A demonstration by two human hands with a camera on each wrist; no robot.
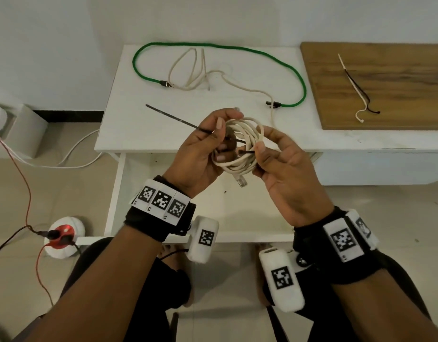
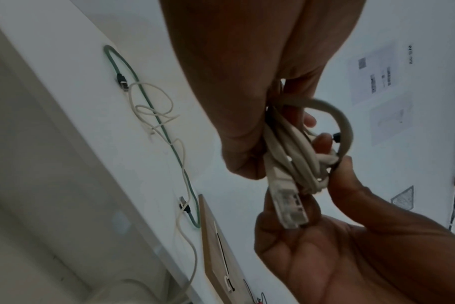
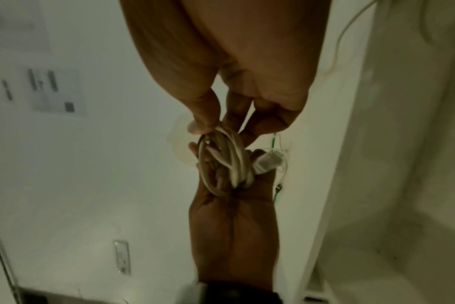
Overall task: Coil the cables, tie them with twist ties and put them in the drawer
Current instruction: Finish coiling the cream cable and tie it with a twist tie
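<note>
A coil of cream cable [image 1: 240,144] hangs in front of the white table [image 1: 139,119], its clear plug [image 1: 241,180] pointing down. My left hand [image 1: 221,141] grips the coil's left side, and a black tie [image 1: 173,118] sticks out up-left past its thumb. My right hand [image 1: 258,156] pinches the tie's other end against the coil's right side. From the left wrist I see the coil [image 2: 299,160] and plug [image 2: 288,201] between both hands. The right wrist shows the coil [image 3: 229,160] edge-on. A green cable [image 1: 213,46] and a loose cream cable [image 1: 195,70] lie on the table.
A wooden board [image 1: 385,85] at the table's right holds a white and a black twist tie [image 1: 353,85]. On the floor at left sits a round socket [image 1: 65,233] with red and black leads. A white cabinet front [image 1: 373,166] is below the table at right.
</note>
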